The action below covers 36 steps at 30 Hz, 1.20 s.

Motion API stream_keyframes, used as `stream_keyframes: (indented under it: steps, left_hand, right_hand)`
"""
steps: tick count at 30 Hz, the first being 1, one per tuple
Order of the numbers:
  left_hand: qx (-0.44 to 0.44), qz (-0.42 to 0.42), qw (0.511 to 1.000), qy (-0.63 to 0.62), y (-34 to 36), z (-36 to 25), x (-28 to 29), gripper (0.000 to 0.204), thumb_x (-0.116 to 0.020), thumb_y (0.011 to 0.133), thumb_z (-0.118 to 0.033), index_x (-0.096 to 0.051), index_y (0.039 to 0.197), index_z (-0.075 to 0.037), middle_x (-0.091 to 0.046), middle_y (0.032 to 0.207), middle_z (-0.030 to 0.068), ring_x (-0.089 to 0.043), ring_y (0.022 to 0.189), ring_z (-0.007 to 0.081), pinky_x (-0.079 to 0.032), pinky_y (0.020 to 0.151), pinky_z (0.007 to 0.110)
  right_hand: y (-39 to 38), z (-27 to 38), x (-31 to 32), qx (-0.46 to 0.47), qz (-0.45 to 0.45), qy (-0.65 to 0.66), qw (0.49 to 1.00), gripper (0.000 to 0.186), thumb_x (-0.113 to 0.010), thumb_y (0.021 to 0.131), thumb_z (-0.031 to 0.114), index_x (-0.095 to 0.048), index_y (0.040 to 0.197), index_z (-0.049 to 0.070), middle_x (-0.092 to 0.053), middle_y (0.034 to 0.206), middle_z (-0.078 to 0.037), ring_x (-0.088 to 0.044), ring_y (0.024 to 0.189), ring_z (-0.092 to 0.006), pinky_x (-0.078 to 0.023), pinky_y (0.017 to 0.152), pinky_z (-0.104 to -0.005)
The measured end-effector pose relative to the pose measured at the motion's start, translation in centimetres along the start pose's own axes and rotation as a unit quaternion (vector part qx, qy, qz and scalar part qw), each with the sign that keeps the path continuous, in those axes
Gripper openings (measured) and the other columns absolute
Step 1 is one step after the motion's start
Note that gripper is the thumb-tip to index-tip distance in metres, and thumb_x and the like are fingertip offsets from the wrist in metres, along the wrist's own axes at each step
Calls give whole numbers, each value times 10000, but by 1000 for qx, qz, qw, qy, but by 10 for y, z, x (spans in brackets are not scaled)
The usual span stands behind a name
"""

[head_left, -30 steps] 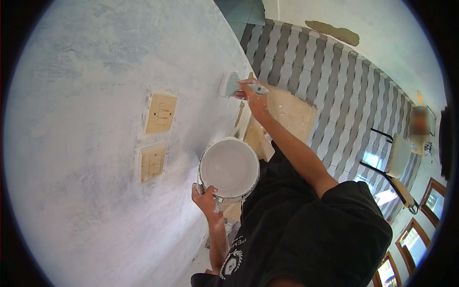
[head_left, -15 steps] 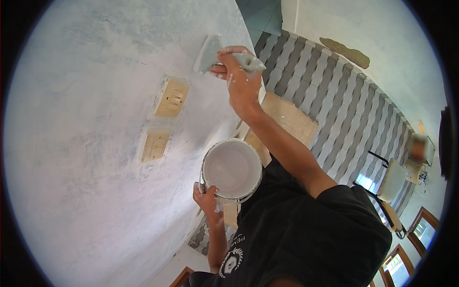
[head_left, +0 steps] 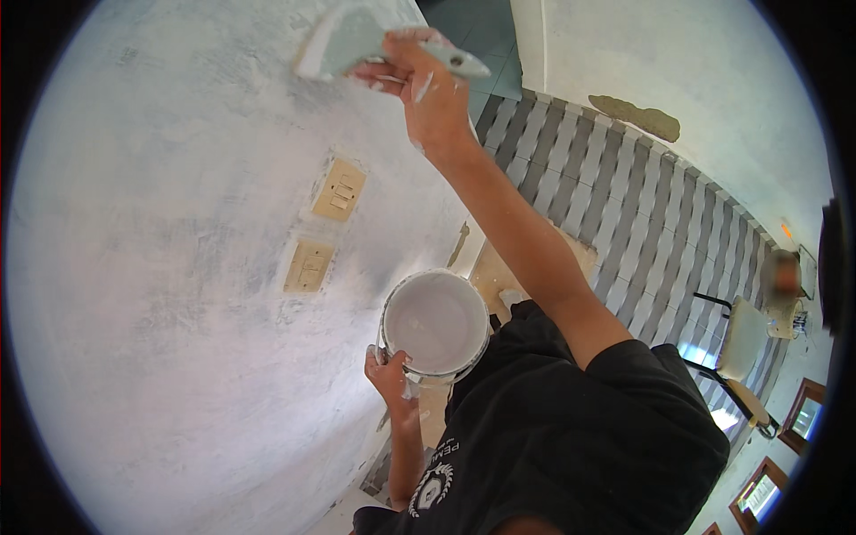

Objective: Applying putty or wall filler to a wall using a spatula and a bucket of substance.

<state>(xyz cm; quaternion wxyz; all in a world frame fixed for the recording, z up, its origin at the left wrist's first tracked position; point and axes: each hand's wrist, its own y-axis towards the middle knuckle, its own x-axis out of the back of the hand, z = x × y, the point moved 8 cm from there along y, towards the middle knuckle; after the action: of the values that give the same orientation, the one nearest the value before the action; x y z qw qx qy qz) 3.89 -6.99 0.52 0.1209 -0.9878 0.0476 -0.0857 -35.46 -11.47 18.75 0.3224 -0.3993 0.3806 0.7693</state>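
My right hand (head_left: pixel 428 94), flecked with white paste, grips a pale grey-green wide spatula (head_left: pixel 350 42) against the mottled white wall (head_left: pixel 178 267) near its upper edge. My left hand (head_left: pixel 390 379), also smeared with white, is closed on the rim and handle of a white bucket (head_left: pixel 432 321) of pale, smooth paste, held low beside the wall. Two cream switch plates, an upper one (head_left: pixel 339 189) and a lower one (head_left: pixel 309 266), are set in the wall between the spatula and the bucket.
A beige board (head_left: pixel 562 236) lies below me on the grey striped tile floor (head_left: pixel 606 196). At right are a chair with a pale seat (head_left: pixel 742 339) and a small blurred object. A far wall (head_left: pixel 678 53) has a bare grey patch (head_left: pixel 635 116). Wood-framed windows (head_left: pixel 760 490) show lower right.
My right hand with the spatula has moved up and leftward along the wall. My left hand still holds the bucket, which sits slightly lower in view.
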Motion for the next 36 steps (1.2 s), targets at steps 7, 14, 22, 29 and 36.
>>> stream_keyframes:
  steps: [7, 14, 22, 29, 36]
  left_hand:
    - [9, 0, 1000, -3, 3, 19, 22, 252, -542, 608, 72, -359, 691, -82, -392, 648, -3, -352, 556, 111, -317, 515, 287]
    - [-41, 43, 994, 86, 14, 43, 37, 231, -570, 614, 51, -382, 676, -68, -421, 621, -4, -364, 548, 97, -313, 495, 280]
    - [42, 79, 987, 131, 48, 134, 45, 252, -633, 574, -35, -388, 633, -40, -436, 593, 37, -403, 528, 138, -356, 477, 318]
    - [-55, 96, 962, 251, 59, 181, 37, 267, -664, 561, -98, -432, 655, -4, -492, 620, 96, -443, 542, 204, -408, 519, 376]
    - [98, 139, 962, 212, 53, 242, 43, 422, -674, 575, -156, -543, 900, 80, -599, 780, 172, -604, 679, 266, -488, 594, 374]
  right_hand:
    - [-59, -78, 124, -75, -83, 17, 994, 162, -580, 879, 118, -523, 1012, 46, -631, 951, -165, -669, 869, -335, -557, 813, -483]
    - [-123, -89, 225, -136, -192, -171, 957, 201, -590, 863, 107, -538, 1034, 13, -642, 944, -156, -677, 816, -274, -582, 729, -395]
    - [-300, -90, 283, -392, -149, -187, 888, 377, -576, 891, 320, -553, 1182, 81, -623, 1114, -67, -577, 1087, -203, -410, 922, -359]
    - [-458, -122, 338, -445, -304, -64, 840, 331, -536, 906, 357, -569, 1129, 114, -621, 1161, -65, -517, 1158, -274, -311, 995, -523]
    - [-498, -127, 347, -432, -369, -9, 823, 291, -536, 913, 297, -578, 1111, 88, -644, 1109, -96, -566, 1079, -268, -400, 981, -434]
